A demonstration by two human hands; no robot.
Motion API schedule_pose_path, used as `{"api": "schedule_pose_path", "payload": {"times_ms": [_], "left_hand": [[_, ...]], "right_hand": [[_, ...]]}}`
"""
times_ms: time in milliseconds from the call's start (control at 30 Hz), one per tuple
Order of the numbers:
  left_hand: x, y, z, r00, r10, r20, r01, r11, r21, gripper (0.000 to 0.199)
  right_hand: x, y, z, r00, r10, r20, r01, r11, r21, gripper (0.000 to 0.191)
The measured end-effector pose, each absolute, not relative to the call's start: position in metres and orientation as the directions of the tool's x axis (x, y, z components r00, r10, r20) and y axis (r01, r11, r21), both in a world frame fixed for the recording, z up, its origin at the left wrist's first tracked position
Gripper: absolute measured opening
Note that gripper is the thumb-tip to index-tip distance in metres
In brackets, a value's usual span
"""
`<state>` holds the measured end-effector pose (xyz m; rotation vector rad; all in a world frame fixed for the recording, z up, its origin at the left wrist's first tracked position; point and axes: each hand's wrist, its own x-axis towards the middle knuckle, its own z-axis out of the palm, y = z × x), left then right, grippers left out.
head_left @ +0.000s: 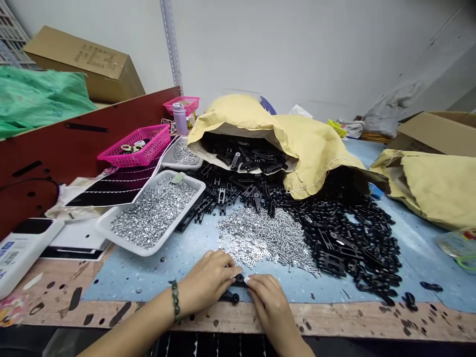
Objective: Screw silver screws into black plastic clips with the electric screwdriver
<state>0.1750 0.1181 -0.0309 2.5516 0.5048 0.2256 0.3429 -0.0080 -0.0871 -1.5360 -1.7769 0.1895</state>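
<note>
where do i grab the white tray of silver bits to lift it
Take the white plastic tray by its raised rim at the near corner, coming from your side with fingers under the lip. That corner sits over the blue mat, while black plastic parts crowd its right edge.

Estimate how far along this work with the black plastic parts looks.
Little looks done: one black plastic part lies by the table edge, though its state is unclear. In hand: the left hand and right hand pinch another black part. Remaining: the heap of black parts, the pile of screws and washers, the white tray of silver fasteners, and the yellow paper sack holding more parts.
</note>
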Motion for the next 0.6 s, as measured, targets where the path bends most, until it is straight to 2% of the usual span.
{"api": "schedule_pose_path", "payload": {"times_ms": [167, 333, 600], "left_hand": [[0.17, 0.128, -0.029, 0.906, 0.422, -0.031, 0.371, -0.756, 0.54, 0.02], [0.165, 0.132, -0.023, 0.91, 0.403, -0.098, 0.391, -0.752, 0.531, 0.018], [0.149, 0.149, -0.008, 0.894, 0.446, -0.053, 0.389, -0.711, 0.586, 0.021]], "right_hand": [[0.337, 0.001, -0.084, 0.028, 0.905, 0.425, 0.781, 0.246, -0.574, 0.022], [0.334, 0.0, -0.081, -0.041, 0.927, 0.374, 0.752, 0.275, -0.599, 0.021], [0.328, 0.02, -0.071, 0.008, 0.885, 0.466, 0.734, 0.311, -0.603, 0.022]]}}
